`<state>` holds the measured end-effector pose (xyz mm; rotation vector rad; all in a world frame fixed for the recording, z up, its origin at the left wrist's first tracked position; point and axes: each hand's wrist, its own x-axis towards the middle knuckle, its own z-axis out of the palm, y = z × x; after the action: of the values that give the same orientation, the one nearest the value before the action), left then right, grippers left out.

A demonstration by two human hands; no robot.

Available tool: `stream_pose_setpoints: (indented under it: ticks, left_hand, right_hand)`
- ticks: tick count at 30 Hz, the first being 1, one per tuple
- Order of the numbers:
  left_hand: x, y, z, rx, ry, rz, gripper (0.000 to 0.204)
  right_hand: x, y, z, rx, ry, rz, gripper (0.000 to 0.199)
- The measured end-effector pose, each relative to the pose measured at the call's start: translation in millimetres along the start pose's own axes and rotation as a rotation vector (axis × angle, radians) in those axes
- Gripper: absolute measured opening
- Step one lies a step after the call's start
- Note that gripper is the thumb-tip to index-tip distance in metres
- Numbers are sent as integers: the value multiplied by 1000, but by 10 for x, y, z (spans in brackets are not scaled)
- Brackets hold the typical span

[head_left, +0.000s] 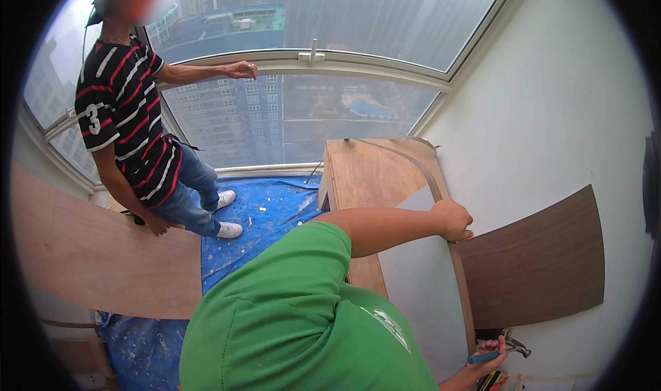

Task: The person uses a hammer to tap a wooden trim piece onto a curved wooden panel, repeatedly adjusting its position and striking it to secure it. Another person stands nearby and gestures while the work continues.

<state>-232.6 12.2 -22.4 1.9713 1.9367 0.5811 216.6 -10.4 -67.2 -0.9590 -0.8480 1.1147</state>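
My left arm reaches out to the right from the green sleeve. My left hand (451, 220) is closed, its fingers curled at the narrow wooden strip (458, 270) along the right side of a work surface; what lies inside the fingers is hidden. Lower right, my right hand (487, 355) grips a claw hammer (518, 350) by its blue handle, the metal head pointing toward the wall. A dark brown plywood panel (537, 260) leans between the strip and the wall. Beside the strip, a pale grey sheet (420, 281) lies over the wooden surface (368, 171).
At the left a person (131, 115) in a striped shirt stands by the windows, one hand near a large plywood sheet (103, 253). A blue tarp (268, 212) with scattered white debris covers the floor. A white wall (564, 102) bounds the right side.
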Motion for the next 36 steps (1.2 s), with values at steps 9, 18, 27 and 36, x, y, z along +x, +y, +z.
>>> stream_pose_setpoints:
  ticks: [9, 18, 27, 36]
  left_hand:
    - [4, 0, 4, -1, 6, 6, 48]
    - [-22, -7, -1, 3, 15, 13, 47]
    - [-54, 5, -11, -4, 21, 9, 47]
    - [-52, -1, -7, -7, 17, 10, 46]
  right_hand:
    - [-4, -9, 15, 2, 16, 11, 41]
    - [-27, -11, -2, -1, -6, 2, 42]
    - [-29, -9, -6, -2, 2, 5, 42]
    - [-57, -19, 13, -15, -12, 2, 42]
